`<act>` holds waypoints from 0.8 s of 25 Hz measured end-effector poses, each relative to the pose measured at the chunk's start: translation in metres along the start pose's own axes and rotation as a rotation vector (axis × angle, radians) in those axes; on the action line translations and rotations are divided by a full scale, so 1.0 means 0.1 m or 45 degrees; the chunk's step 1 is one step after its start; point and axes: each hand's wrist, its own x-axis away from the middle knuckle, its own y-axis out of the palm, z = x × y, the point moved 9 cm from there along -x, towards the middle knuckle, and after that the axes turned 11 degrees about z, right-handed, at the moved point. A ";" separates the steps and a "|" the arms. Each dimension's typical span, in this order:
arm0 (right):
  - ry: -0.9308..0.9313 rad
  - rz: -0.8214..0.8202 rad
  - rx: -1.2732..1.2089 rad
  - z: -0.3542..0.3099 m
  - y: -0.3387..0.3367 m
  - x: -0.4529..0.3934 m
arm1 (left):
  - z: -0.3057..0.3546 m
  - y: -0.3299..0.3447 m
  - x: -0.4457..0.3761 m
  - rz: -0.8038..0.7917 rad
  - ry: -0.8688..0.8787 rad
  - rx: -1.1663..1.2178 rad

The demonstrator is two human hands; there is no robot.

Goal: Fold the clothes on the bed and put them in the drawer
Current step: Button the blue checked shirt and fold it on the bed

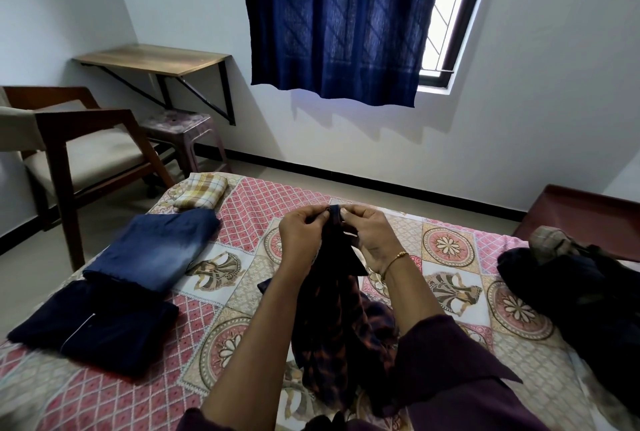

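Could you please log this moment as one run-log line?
step: folding | left hand and right hand: pinch top edge of dark checked shirt | folded: three garments on patterned bedsheet | unfolded: dark pile, right

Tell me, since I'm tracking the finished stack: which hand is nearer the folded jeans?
Left. The left hand pinches the dark checked shirt just right of the folded jeans; the right hand holds the same shirt farther right.
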 end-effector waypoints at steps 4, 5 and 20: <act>0.050 0.036 -0.124 0.07 -0.02 0.01 | 0.00 0.02 0.05 -0.039 0.008 -0.018; 0.054 0.036 -0.136 0.07 -0.01 0.02 | -0.01 0.00 0.05 -0.025 -0.012 0.006; -0.130 0.055 0.155 -0.06 0.05 0.00 | -0.14 -0.01 0.02 -0.144 -0.254 0.117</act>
